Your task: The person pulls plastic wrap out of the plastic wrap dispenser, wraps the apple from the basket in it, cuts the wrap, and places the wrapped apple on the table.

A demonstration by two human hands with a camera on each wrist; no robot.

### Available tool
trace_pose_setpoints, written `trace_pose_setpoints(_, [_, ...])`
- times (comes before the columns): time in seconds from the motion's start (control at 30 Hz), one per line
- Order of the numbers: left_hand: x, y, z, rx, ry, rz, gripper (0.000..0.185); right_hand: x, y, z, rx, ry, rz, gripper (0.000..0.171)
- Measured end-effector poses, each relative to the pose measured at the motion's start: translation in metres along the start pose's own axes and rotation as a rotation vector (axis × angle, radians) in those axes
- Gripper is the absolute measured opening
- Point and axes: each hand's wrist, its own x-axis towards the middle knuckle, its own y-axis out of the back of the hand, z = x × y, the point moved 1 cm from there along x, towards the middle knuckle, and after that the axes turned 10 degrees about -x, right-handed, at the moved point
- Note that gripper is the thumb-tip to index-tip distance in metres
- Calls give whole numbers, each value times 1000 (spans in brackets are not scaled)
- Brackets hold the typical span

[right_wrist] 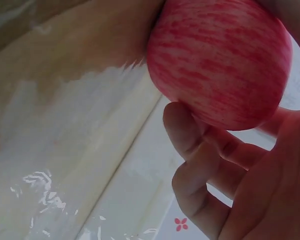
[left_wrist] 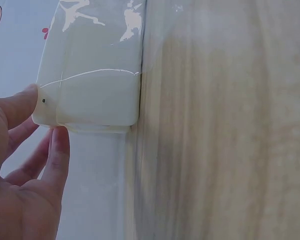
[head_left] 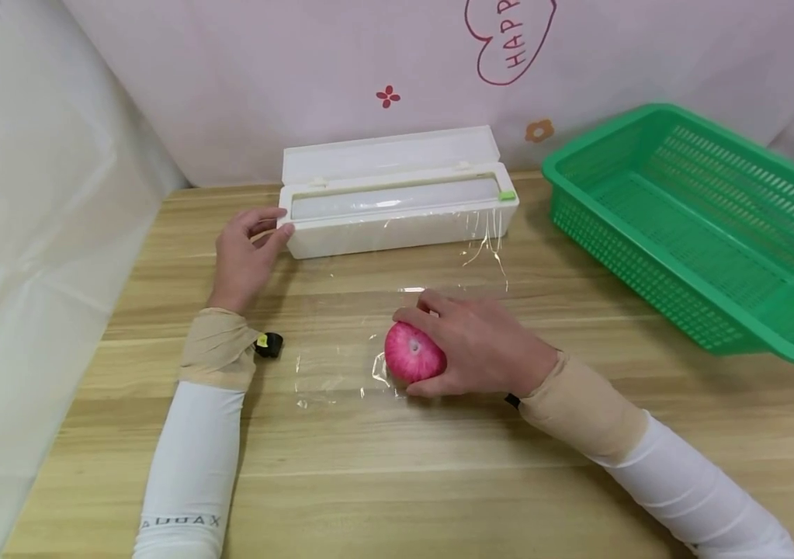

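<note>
My right hand (head_left: 476,341) grips a pink-red apple (head_left: 414,351) over a sheet of clear cling film (head_left: 341,341) that runs from the box toward me across the table. In the right wrist view the fingers curl against the side of the apple (right_wrist: 220,65). Whether the apple touches the film cannot be told. At the back, my left hand (head_left: 246,252) holds the left end of a white cling film box (head_left: 397,229). Its thumb and fingers pinch that end of the box (left_wrist: 95,95) in the left wrist view. The lid stands open, showing the roll (head_left: 397,199).
A green plastic basket (head_left: 655,291) with slotted sides stands at the right. A small green slider (head_left: 506,196) sits at the box's right end. Behind the wooden table (head_left: 397,481) hangs a pale printed cloth (head_left: 334,70).
</note>
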Motion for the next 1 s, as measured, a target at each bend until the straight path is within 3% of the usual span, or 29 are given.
trace_pose_setpoints(0.27, [-1, 0, 1, 9, 3, -14, 38, -1, -5, 5, 19, 1, -2, 88])
trace_pose_setpoints(0.47, [-1, 2, 3, 29, -22, -23, 41, -2, -5, 7, 17, -16, -23, 106])
trace_pose_setpoints(0.6, [-5, 4, 11, 136, -64, 5, 41, -5, 1, 13, 34, -44, -58, 116])
trace_pose_setpoints(0.73, [-16, 3, 31, 245, -137, 10, 38, -11, 16, 21, 39, -56, -64, 114])
trace_pose_setpoints(0.83, [-32, -8, 51, 268, -213, -99, 36, -19, 28, 29, 51, -75, -58, 107])
trace_pose_setpoints(1.0, [-71, -36, 74, 265, -304, -414, 36, -43, 42, 48, -34, -23, 40, 85])
